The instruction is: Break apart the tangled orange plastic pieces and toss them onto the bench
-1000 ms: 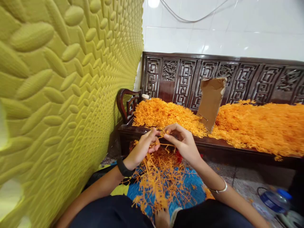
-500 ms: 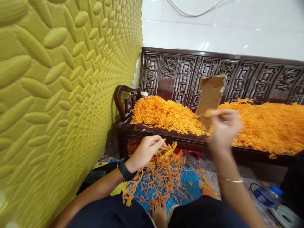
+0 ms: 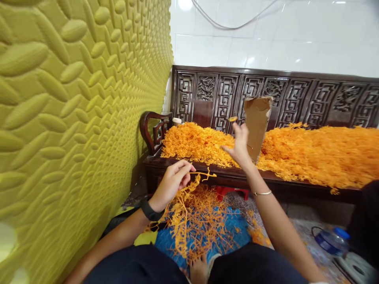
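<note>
Pinched in my left hand (image 3: 174, 181) is the end of an orange plastic sprue (image 3: 207, 174), a thin branching strip. More orange strips with small pieces hang below that hand. My right hand (image 3: 240, 148) reaches over the bench with its fingers apart. A small orange piece (image 3: 233, 119) shows just above its fingertips, seemingly in the air; whether it touches them I cannot tell. Beyond that hand lies a heap of small orange pieces (image 3: 192, 144). Between my legs, a tangle of thin orange sprues (image 3: 204, 221) lies on a blue sheet (image 3: 166, 240).
The dark carved wooden bench (image 3: 237, 176) bears a second orange heap (image 3: 319, 156) at right. An upright cardboard piece (image 3: 257, 126) stands between the heaps. A yellow textured panel (image 3: 74, 130) rises close at left. On the floor at right is a blue-capped bottle (image 3: 333, 240).
My right hand has moved left and up over the left heap, and its fingers have spread. An orange piece is now above them. My left hand has shifted slightly left, still holding a sprue.
</note>
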### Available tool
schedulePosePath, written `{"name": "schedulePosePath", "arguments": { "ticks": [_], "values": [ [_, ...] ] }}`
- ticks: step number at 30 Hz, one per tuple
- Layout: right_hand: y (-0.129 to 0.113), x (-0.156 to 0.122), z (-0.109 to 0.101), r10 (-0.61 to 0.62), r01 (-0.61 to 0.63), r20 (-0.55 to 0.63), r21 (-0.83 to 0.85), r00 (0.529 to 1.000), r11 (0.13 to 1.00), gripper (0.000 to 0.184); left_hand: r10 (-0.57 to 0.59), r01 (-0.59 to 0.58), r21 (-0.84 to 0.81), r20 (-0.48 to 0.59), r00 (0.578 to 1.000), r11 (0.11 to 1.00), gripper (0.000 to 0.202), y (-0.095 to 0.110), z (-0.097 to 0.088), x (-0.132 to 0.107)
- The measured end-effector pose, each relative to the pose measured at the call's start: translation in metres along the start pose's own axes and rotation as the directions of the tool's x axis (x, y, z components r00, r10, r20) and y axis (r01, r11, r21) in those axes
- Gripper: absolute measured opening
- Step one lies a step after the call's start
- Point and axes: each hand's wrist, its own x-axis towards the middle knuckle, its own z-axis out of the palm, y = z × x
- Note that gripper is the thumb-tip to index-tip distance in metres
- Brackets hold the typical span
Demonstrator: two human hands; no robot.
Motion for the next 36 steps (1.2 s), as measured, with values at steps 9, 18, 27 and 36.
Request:
{"name": "schedulePosePath", "arguments": {
  "ticks": [9,18,27,36],
  "values": [
    [-0.046,-0.053,0.009,0.115,-0.230,0.288,0.405,0.951,0.885,0.019,0.050,-0.049,-0.044,0.012,0.999,0.998,0.029,0.005,0.001,0.001],
    [-0.105,-0.072,0.013,-0.051,-0.117,0.331,0.466,0.942,0.877,0.010,0.092,-0.154,-0.244,-0.245,0.965,0.957,0.023,0.009,-0.012,0.002],
    [-0.111,-0.079,0.044,-0.263,0.245,0.333,0.095,0.906,0.965,0.021,0.070,-0.116,-0.264,-0.175,0.982,0.958,0.014,0.001,-0.004,0.002],
    [-0.088,-0.079,0.040,-0.213,0.218,0.326,0.021,0.921,0.976,0.006,0.073,-0.086,-0.230,-0.063,0.995,0.969,0.012,-0.012,0.001,0.006]
  ]
}}
